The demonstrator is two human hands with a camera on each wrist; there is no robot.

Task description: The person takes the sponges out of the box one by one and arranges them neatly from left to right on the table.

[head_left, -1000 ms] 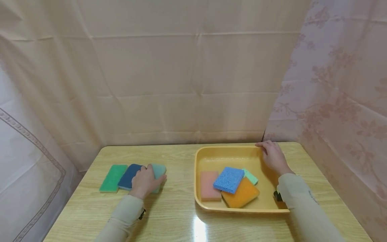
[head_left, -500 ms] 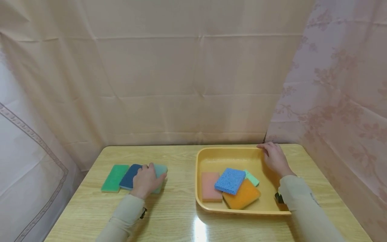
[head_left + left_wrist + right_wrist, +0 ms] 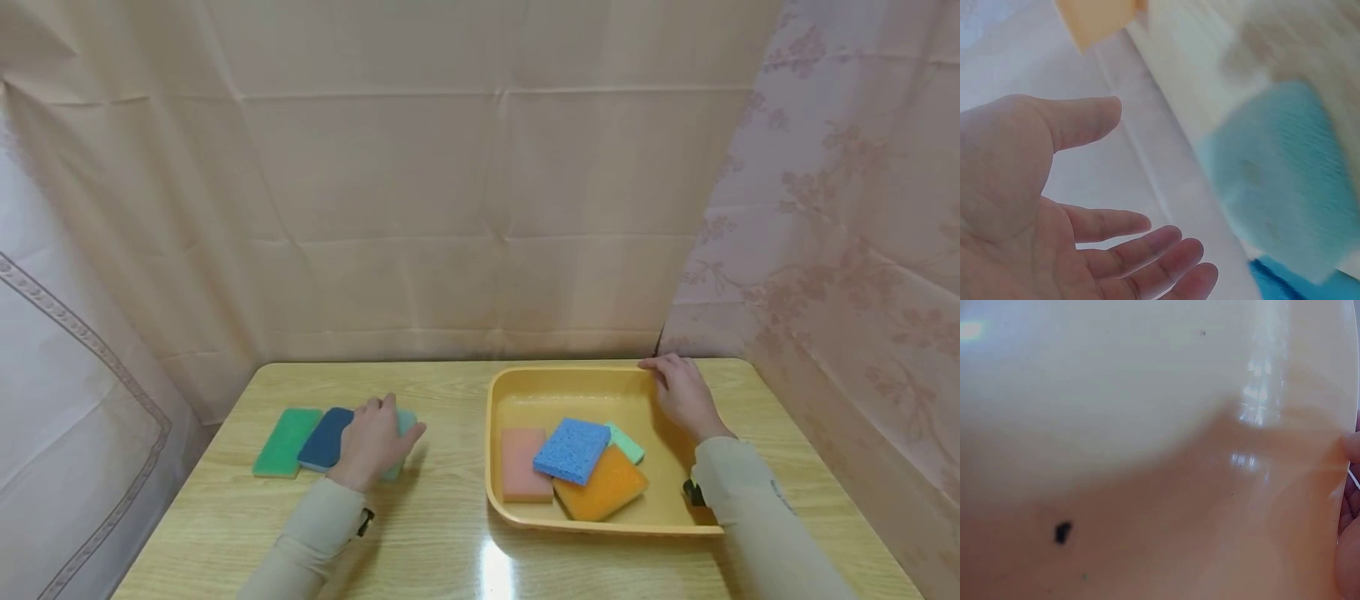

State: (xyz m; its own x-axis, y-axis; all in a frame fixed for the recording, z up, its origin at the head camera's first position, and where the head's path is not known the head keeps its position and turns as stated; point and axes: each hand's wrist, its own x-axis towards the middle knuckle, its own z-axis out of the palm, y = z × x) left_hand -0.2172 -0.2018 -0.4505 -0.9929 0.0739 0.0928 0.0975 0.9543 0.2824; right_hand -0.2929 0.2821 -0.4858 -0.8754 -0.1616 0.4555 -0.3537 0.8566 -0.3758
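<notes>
My left hand point(image 3: 373, 442) hovers over a pale green sponge point(image 3: 406, 422), covering part of it in the head view. In the left wrist view the hand point(image 3: 1104, 200) holds nothing, its thumb spread from loosely bent fingers, and the sponge point(image 3: 1279, 181) lies apart from it. Left of that sponge are a dark blue sponge point(image 3: 324, 440) and a green sponge point(image 3: 287, 442). At the far right corner of a yellow tray point(image 3: 491, 433), my right hand point(image 3: 686, 398) grips the rim. The right wrist view shows the tray's inner wall point(image 3: 1297, 506), with fingers at its right edge.
Inside the tray lie a pink sponge point(image 3: 523, 479), a speckled blue sponge point(image 3: 573, 450), an orange sponge point(image 3: 609, 487) and a mint green sponge point(image 3: 627, 443). Blue overlaps the others. The wooden table point(image 3: 442, 517) ends at hanging cloths point(image 3: 480, 208) behind and at the sides.
My left hand has come up off the sponges and moved slightly right, uncovering more of the dark blue one. The right hand stays at the tray's corner.
</notes>
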